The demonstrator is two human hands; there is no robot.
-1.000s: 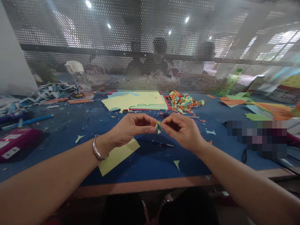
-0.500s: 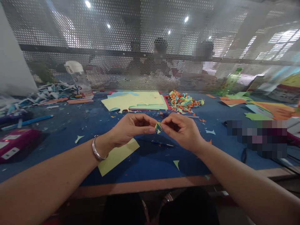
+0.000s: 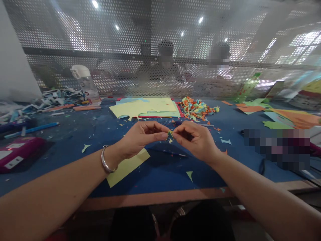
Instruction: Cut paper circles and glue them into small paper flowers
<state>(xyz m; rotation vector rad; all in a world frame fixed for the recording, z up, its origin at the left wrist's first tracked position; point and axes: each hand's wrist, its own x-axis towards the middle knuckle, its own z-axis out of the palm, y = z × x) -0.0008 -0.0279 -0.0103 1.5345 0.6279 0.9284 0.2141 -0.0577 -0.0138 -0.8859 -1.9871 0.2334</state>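
A small folded piece of yellow and green paper (image 3: 170, 134) is pinched between the fingertips of both hands, above the blue tabletop. My left hand (image 3: 145, 136), with a silver bangle at the wrist, grips its left side. On its right side, my right hand (image 3: 195, 139) closes thumb and forefinger. The fingertips cover much of the piece. Under my left wrist lies a flat yellow paper sheet (image 3: 127, 168). A dark blue pen-like tool (image 3: 173, 154) rests on the table below the hands.
Stacked coloured sheets (image 3: 150, 107) lie ahead, beside a heap of small folded paper pieces (image 3: 198, 107). A clear bottle with a white lid (image 3: 87, 85) and a magenta power strip (image 3: 22, 152) stand left. Paper scraps (image 3: 190, 175) dot the table. Behind is a perforated metal screen (image 3: 112, 67).
The folded paper piece has turned or closed slightly between my fingertips and shows less of itself. Both hands keep nearly the same place; the whole view has shifted a little.
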